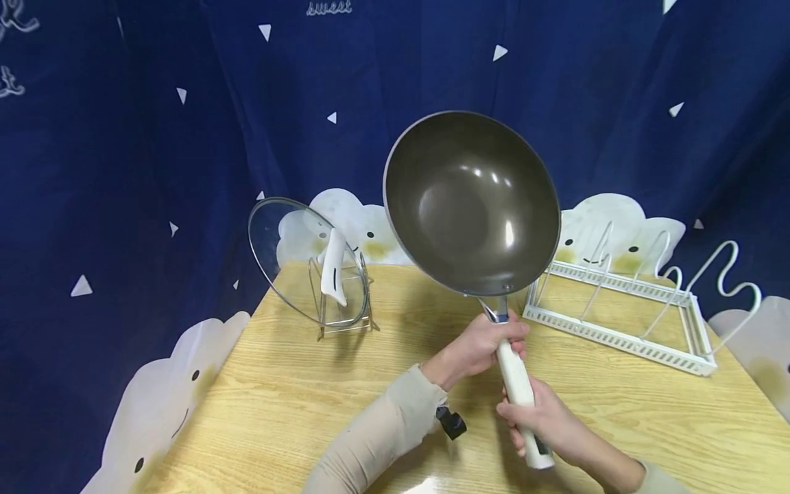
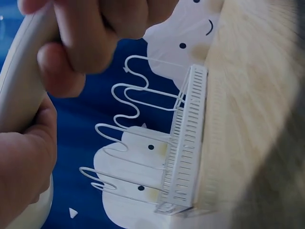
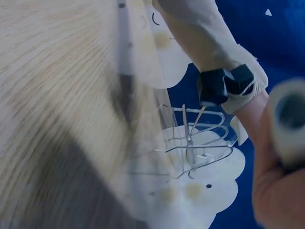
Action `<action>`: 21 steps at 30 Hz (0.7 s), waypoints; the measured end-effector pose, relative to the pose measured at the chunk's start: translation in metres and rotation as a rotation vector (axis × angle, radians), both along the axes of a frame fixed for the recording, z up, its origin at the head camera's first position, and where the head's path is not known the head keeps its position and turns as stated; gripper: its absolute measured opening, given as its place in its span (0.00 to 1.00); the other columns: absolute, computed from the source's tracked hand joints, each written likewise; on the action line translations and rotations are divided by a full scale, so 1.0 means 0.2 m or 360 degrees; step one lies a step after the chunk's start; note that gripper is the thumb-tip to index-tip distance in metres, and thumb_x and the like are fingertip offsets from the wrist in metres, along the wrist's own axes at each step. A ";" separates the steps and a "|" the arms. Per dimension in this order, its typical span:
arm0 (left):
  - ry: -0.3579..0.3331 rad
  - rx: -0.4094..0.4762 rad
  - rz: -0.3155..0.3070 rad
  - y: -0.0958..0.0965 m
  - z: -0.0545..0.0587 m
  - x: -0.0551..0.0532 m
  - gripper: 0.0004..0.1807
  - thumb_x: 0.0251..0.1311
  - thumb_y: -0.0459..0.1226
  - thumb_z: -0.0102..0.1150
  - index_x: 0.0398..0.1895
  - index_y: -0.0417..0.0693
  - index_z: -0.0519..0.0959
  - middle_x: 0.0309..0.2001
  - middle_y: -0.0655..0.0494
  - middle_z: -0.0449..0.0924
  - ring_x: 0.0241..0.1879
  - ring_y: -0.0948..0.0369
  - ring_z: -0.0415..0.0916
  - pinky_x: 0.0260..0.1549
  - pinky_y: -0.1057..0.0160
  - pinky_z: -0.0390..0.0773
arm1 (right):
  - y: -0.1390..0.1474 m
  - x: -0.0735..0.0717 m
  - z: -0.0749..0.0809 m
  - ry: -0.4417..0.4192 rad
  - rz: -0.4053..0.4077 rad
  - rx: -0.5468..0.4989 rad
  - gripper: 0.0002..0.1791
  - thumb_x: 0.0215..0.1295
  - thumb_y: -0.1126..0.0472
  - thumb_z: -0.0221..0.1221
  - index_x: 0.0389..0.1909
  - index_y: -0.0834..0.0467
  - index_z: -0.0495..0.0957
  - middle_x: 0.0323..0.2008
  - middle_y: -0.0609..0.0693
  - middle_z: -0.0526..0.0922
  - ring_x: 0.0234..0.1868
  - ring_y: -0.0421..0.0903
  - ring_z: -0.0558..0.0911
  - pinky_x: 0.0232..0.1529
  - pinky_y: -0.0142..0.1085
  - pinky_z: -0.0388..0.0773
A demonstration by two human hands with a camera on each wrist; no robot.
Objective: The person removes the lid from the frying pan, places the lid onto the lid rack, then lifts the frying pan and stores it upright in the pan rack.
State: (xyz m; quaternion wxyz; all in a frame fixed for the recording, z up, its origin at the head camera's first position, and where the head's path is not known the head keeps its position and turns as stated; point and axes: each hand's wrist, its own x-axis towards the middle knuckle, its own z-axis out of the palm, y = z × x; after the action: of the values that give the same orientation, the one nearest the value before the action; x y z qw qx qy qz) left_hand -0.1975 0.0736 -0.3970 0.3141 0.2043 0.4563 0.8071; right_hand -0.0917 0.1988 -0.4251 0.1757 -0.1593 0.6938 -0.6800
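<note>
A deep frying pan [image 1: 472, 206] with a dark brown interior is raised over the table, its inside facing the head camera. My left hand [image 1: 487, 343] grips the upper end of its white handle [image 1: 515, 374], just below the metal joint. Lower on the same handle, near its butt end, my right hand [image 1: 546, 418] has its fingers and thumb wrapped round. In the right wrist view, the blurred handle end [image 3: 290, 119] shows close to the camera. The left wrist view shows fingers [image 2: 90, 38] curled about the handle [image 2: 24, 67].
At the left, a glass lid [image 1: 290, 261] with a white grip [image 1: 334, 267] leans in a small wire stand [image 1: 345, 328]. A white rack [image 1: 617, 336] with wavy wire dividers occupies the table's right side. Behind the wooden table [image 1: 265, 405] hangs a dark blue curtain [image 1: 154, 171].
</note>
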 end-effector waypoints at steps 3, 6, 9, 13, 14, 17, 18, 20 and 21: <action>0.0052 -0.0072 0.0101 0.02 0.02 0.01 0.15 0.58 0.22 0.48 0.19 0.47 0.63 0.17 0.56 0.67 0.17 0.65 0.67 0.23 0.67 0.76 | -0.03 0.01 0.03 0.0027 -0.0270 0.0273 0.16 0.63 0.66 0.57 0.42 0.69 0.60 0.15 0.53 0.73 0.13 0.44 0.76 0.14 0.45 0.77; 0.0131 -0.0138 0.0177 0.04 0.03 0.00 0.14 0.57 0.22 0.50 0.19 0.46 0.65 0.16 0.54 0.68 0.16 0.64 0.68 0.22 0.66 0.76 | -0.06 0.02 0.04 0.0077 -0.0535 0.0467 0.19 0.60 0.65 0.61 0.44 0.68 0.62 0.14 0.55 0.73 0.11 0.46 0.75 0.13 0.42 0.76; 0.0227 -0.0256 0.0211 0.05 0.04 0.00 0.14 0.57 0.23 0.52 0.19 0.46 0.66 0.15 0.54 0.69 0.16 0.63 0.69 0.21 0.67 0.76 | -0.09 0.03 0.05 0.0102 -0.0697 0.0538 0.19 0.59 0.65 0.63 0.44 0.66 0.64 0.14 0.55 0.73 0.11 0.48 0.75 0.13 0.40 0.75; 0.0327 -0.0435 0.0214 0.05 0.07 0.01 0.13 0.59 0.27 0.54 0.19 0.47 0.67 0.16 0.55 0.71 0.16 0.63 0.72 0.22 0.68 0.76 | -0.12 0.03 0.05 0.0062 -0.0769 0.0483 0.18 0.59 0.65 0.63 0.42 0.66 0.63 0.14 0.56 0.72 0.10 0.48 0.74 0.13 0.42 0.75; 0.0338 -0.0467 0.0217 0.06 0.08 0.01 0.13 0.59 0.28 0.54 0.19 0.47 0.67 0.16 0.55 0.72 0.16 0.63 0.72 0.22 0.68 0.77 | -0.12 0.03 0.05 0.0047 -0.0786 0.0462 0.18 0.60 0.65 0.63 0.42 0.66 0.63 0.14 0.56 0.71 0.10 0.48 0.74 0.12 0.42 0.75; 0.0383 -0.0571 0.0252 0.07 0.11 0.02 0.12 0.59 0.30 0.56 0.20 0.48 0.68 0.16 0.54 0.73 0.17 0.62 0.74 0.23 0.67 0.79 | -0.12 0.02 0.06 0.0017 -0.0821 0.0396 0.18 0.60 0.65 0.62 0.40 0.66 0.62 0.14 0.55 0.70 0.09 0.47 0.73 0.11 0.43 0.75; 0.0392 -0.0599 0.0267 0.07 0.12 0.02 0.12 0.59 0.30 0.56 0.20 0.48 0.69 0.16 0.54 0.73 0.16 0.62 0.74 0.23 0.66 0.79 | -0.12 0.02 0.06 0.0010 -0.0828 0.0379 0.17 0.60 0.65 0.62 0.39 0.66 0.62 0.14 0.55 0.70 0.08 0.47 0.73 0.11 0.43 0.75; 0.0413 -0.0665 0.0294 0.08 0.13 0.02 0.11 0.58 0.31 0.56 0.20 0.47 0.70 0.16 0.54 0.74 0.16 0.62 0.75 0.23 0.66 0.79 | -0.12 0.02 0.05 0.0008 -0.0822 0.0342 0.16 0.60 0.68 0.61 0.38 0.66 0.62 0.13 0.55 0.70 0.08 0.46 0.72 0.11 0.43 0.74; 0.0418 -0.0689 0.0300 0.08 0.13 0.02 0.11 0.58 0.31 0.56 0.19 0.47 0.70 0.15 0.53 0.74 0.15 0.61 0.75 0.23 0.66 0.79 | -0.12 0.02 0.05 0.0016 -0.0813 0.0326 0.15 0.59 0.69 0.60 0.37 0.67 0.62 0.12 0.55 0.70 0.08 0.46 0.72 0.10 0.43 0.74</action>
State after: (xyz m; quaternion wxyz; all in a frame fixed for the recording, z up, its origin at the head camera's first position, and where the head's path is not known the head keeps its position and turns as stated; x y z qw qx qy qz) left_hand -0.1930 0.0896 -0.3715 0.2121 0.1919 0.6720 0.6831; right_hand -0.0877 0.1751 -0.4158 0.0102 0.0363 0.7775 -0.6278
